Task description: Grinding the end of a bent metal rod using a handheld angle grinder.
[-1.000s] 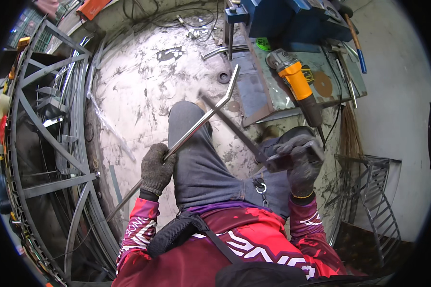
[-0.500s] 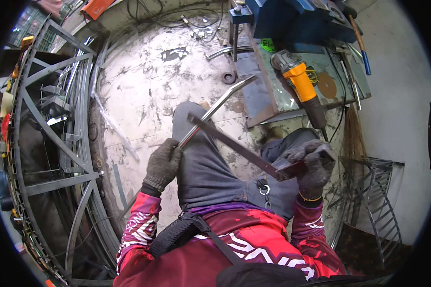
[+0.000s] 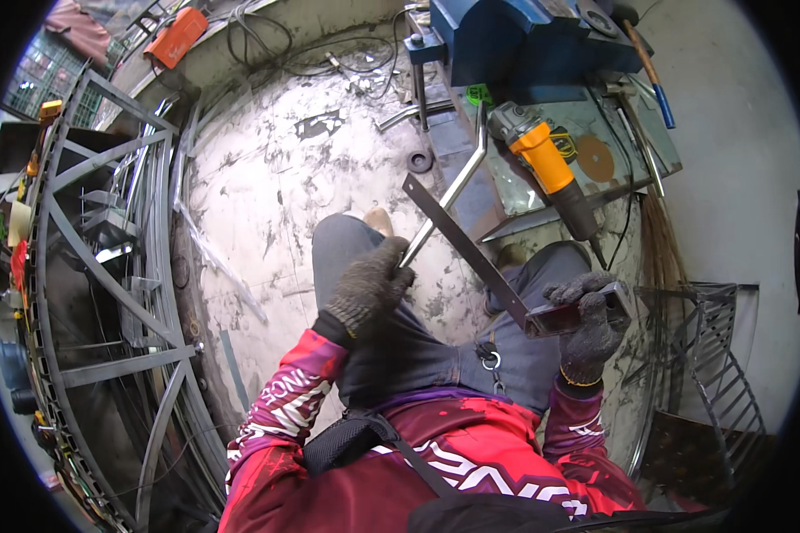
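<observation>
The left hand [image 3: 369, 282], in a dark grey knit glove, wraps around a silver, bent metal tube [image 3: 452, 197] pointing to one o'clock, apparently steadying it. The gloved right hand [image 3: 588, 330] grasps the boxy end of a dark, flat metal bar [image 3: 468, 249], which reaches toward eleven and crosses the tube; contact is unclear. Pale, stained floor [image 3: 258, 191] gives room at ten; the greenish metal table [image 3: 520, 197] edges in at two.

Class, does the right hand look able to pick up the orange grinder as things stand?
Probably not: the right hand holds a dark metal piece and would need freeing first, though the grinder lies uncovered just ahead.
</observation>
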`<move>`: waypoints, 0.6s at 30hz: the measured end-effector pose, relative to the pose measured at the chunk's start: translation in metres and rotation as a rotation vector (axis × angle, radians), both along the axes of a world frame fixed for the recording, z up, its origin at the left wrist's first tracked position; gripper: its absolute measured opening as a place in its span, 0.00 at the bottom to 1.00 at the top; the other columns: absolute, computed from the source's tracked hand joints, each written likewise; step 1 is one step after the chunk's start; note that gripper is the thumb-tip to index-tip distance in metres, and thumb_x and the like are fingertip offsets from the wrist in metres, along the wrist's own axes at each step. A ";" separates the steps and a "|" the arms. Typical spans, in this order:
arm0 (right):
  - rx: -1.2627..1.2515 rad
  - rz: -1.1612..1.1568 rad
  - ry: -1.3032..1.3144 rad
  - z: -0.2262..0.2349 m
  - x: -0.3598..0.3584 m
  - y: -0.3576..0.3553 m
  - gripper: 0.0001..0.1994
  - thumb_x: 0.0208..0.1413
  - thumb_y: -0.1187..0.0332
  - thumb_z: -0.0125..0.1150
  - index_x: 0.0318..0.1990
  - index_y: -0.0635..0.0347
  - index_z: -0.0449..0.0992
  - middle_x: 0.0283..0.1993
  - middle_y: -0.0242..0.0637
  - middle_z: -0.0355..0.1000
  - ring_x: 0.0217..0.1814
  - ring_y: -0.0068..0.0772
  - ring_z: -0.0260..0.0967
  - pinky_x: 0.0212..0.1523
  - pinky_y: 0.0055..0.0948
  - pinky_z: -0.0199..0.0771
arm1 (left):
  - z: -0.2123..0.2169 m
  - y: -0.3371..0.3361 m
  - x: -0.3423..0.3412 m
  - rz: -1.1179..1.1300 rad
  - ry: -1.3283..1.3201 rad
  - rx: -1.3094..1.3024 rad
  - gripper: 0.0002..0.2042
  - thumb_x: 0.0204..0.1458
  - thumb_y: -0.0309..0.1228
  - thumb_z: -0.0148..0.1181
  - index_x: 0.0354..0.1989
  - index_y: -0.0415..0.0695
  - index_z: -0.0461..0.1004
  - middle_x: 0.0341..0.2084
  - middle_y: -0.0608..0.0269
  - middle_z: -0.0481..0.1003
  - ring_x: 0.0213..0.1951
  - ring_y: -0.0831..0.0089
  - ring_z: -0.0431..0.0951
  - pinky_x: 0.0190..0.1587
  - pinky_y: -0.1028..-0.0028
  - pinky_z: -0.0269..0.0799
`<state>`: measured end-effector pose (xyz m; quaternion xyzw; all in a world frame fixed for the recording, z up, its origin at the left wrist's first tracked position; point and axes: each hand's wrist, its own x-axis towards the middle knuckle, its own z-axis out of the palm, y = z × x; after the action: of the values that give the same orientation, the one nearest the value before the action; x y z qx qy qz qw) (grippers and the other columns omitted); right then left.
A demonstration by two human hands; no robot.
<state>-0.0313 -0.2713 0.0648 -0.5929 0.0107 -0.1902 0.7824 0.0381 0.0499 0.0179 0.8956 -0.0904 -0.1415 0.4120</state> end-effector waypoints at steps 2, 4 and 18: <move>-0.015 -0.025 -0.005 0.002 0.000 -0.001 0.11 0.66 0.66 0.64 0.47 0.65 0.73 0.35 0.42 0.76 0.36 0.41 0.78 0.44 0.53 0.84 | -0.022 -0.013 0.003 -0.010 -0.067 0.050 0.23 0.60 0.37 0.64 0.61 0.44 0.69 0.42 0.38 0.80 0.47 0.39 0.81 0.49 0.50 0.76; -0.008 -0.054 -0.009 0.004 -0.003 -0.006 0.11 0.66 0.66 0.64 0.47 0.65 0.73 0.35 0.42 0.76 0.36 0.41 0.78 0.44 0.54 0.84 | -0.024 -0.023 0.006 0.004 -0.069 0.073 0.24 0.58 0.38 0.65 0.61 0.43 0.68 0.42 0.36 0.80 0.47 0.38 0.80 0.49 0.49 0.75; 0.064 -0.197 -0.031 0.010 -0.013 -0.022 0.11 0.64 0.68 0.65 0.45 0.66 0.74 0.35 0.44 0.75 0.35 0.40 0.78 0.42 0.50 0.86 | -0.069 -0.100 0.135 -0.001 -0.027 -0.219 0.18 0.65 0.40 0.54 0.52 0.36 0.71 0.44 0.32 0.78 0.51 0.33 0.76 0.50 0.47 0.72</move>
<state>-0.0442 -0.2930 0.0743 -0.5606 0.0629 -0.2747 0.7786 0.1734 -0.0497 -0.0508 0.8470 -0.1111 -0.1188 0.5060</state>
